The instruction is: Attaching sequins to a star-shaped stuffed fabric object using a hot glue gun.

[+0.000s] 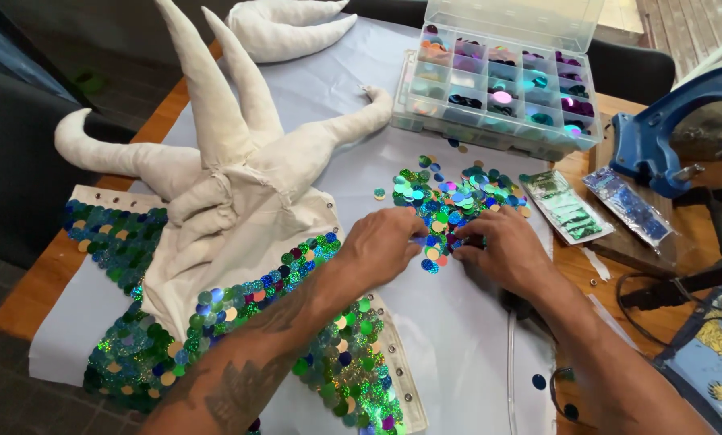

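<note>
- Step in hand, as I judged it — sorting and picking from the loose sequin pile (pixel 449 201); nothing lifted clear yet.
- Left hand (pixel 389 242) lay palm down at the near left edge of the pile, fingertips curled onto a few discs; whether it actually pinched one I could not tell.
- Right hand (pixel 502 250) sat just beside it, fingers bent inward and touching sequins at the pile's near edge; its grip was also unclear — fingertips hidden among the discs.
- The two hands were close, nearly meeting over the same small cluster.
- Pile was spread on the pale sheet (pixel 457 322) covering the wooden table (pixel 39 282), between the hands and the clear compartment box (pixel 498 89), whose lid stood open.
- Cream stuffed fabric piece (pixel 240 161) with horn-like points lay left of the hands; its lower part was already covered in green, blue and purple sequins (pixel 216 314), under the left forearm.
- Two small packets (pixel 590 205) of sequins lay right of the pile; a blue tool (pixel 659 137) stood further right.
- Next move, judging from this — would call for isolating a single disc with the fingertips and raising it free without dragging neighbours, since the discs overlapped and looked thin and slippery.
</note>
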